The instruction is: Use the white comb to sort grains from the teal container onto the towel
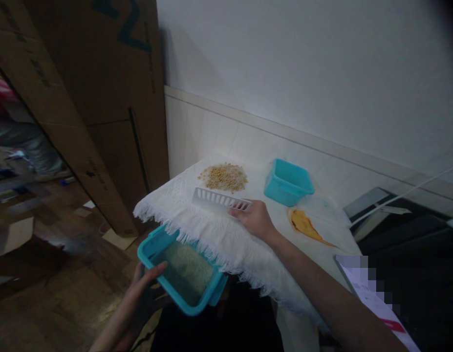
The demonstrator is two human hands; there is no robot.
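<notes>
My left hand (147, 286) grips the near left rim of a turquoise plastic container (191, 309), with the thumb over the edge. Pale, rice-like grains (187, 266) lie inside it. The container is tilted just below the fringed front edge of the white tablecloth (219, 234), which overlaps its far rim. Above the cloth, my right hand (253, 220) is closed on the right end of a white slotted plastic strip (215, 199). Behind that strip, a pile of yellow kernels mixed with pale grains (224, 177) is spread on the table.
A second turquoise container (288, 183) stands at the back right of the table. In front of it lies a flat, yellow-brown leaf-shaped thing (305, 227). A tall cardboard box (101, 98) rises on the left, and a white wall (303, 63) is behind. Black objects (420, 259) sit at right.
</notes>
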